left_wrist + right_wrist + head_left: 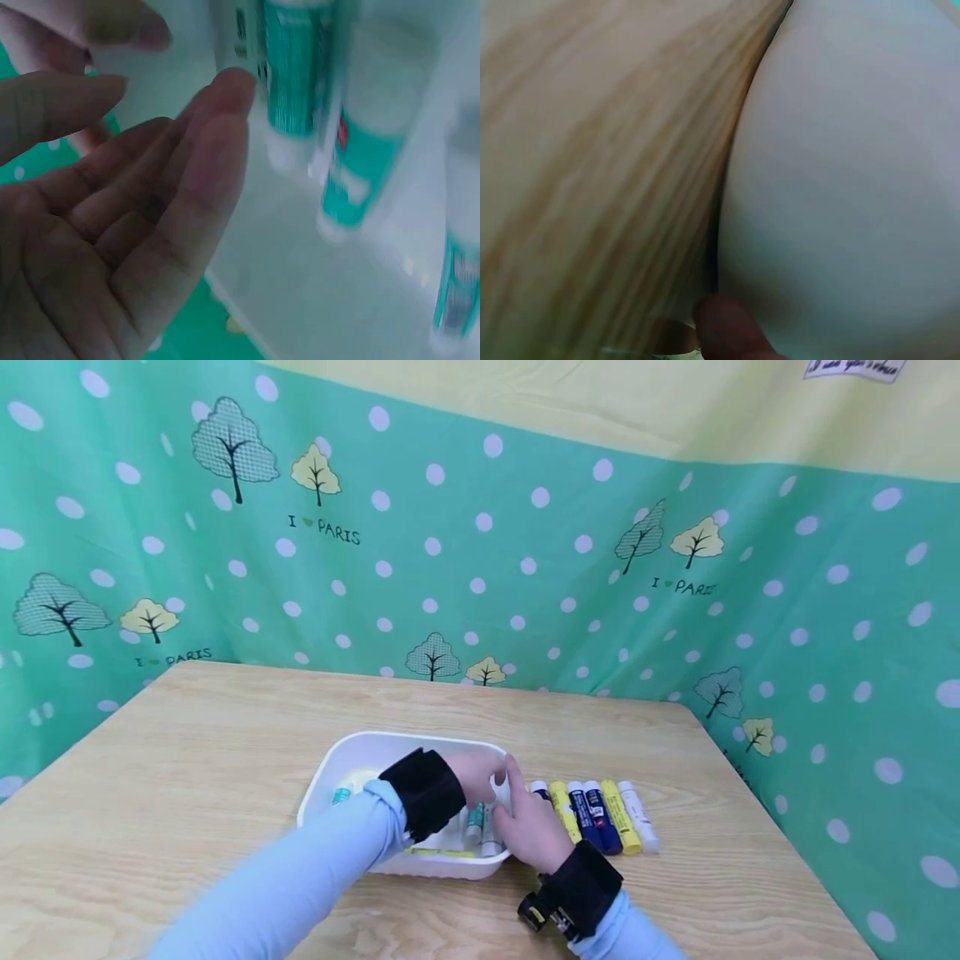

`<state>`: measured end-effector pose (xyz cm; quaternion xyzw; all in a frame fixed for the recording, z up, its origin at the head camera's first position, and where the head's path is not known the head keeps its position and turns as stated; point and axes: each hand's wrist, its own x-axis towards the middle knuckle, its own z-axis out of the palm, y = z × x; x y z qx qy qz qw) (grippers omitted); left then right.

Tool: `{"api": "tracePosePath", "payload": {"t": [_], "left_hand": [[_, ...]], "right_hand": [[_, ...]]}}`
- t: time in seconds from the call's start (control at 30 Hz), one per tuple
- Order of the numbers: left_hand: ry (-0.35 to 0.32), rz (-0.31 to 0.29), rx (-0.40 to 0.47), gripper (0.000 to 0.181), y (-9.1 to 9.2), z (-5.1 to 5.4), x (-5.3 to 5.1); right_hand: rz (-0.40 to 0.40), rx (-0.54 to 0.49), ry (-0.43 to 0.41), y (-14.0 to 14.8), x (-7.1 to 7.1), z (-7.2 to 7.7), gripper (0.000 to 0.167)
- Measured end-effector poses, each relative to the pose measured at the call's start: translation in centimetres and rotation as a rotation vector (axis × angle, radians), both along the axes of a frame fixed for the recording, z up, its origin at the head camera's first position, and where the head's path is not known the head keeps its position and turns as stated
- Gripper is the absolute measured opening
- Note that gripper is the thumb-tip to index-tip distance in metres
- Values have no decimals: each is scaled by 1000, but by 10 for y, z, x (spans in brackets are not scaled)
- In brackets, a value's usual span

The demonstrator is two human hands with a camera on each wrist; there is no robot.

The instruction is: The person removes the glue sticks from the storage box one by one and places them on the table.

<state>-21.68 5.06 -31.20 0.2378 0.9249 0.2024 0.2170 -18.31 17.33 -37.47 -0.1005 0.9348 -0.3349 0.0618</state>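
Observation:
Over the right part of a white plastic tub [318, 785], the left hand [480, 772] bends downward. In the left wrist view the left hand [142, 202] holds nothing; its fingers are extended beside glue sticks with teal labels [296, 75]. The right hand [532, 827] is at the tub's right rim, index finger extended and thumb apart, close to the left hand. In the right wrist view a fingertip [731, 330] lies by the tub's outer wall [840, 165]; the rest of that hand is out of frame. Whether it presses the rim cannot be told.
Right of the tub, yellow, dark blue and white glue sticks [617, 817] lie side by side on the wooden table [247, 727]. A yellow stick [442, 853] lies along the tub's near side. A patterned curtain [480, 560] hangs behind the table and on its right.

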Motion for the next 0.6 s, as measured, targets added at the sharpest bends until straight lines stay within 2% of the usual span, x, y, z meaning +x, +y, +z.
{"api": "tracePosePath", "payload": {"t": [0.07, 0.13, 0.23, 0.27, 0.37, 0.5, 0.6], "left_hand": [[-99, 75, 24, 27, 4, -3, 0], [-148, 121, 20, 30, 6, -3, 1], [-152, 163, 28, 35, 7, -3, 3], [-143, 168, 34, 36, 7, -3, 5], [-86, 246, 43, 29, 3, -5, 12], [-28, 248, 71, 13, -4, -12, 17], [-2, 155, 107, 8, -5, -14, 17]], "right_hand": [[10, 8, 18, 0, 0, 0, 67], [17, 19, 42, -1, -1, 0, 68], [18, 38, 66, -1, -1, 0, 68], [17, 43, 76, -1, -1, 0, 68], [17, 34, 74, -1, -2, 0, 70], [8, 9, 50, -1, -1, -2, 73], [-2, 2, 39, -1, -1, -2, 75]]}}
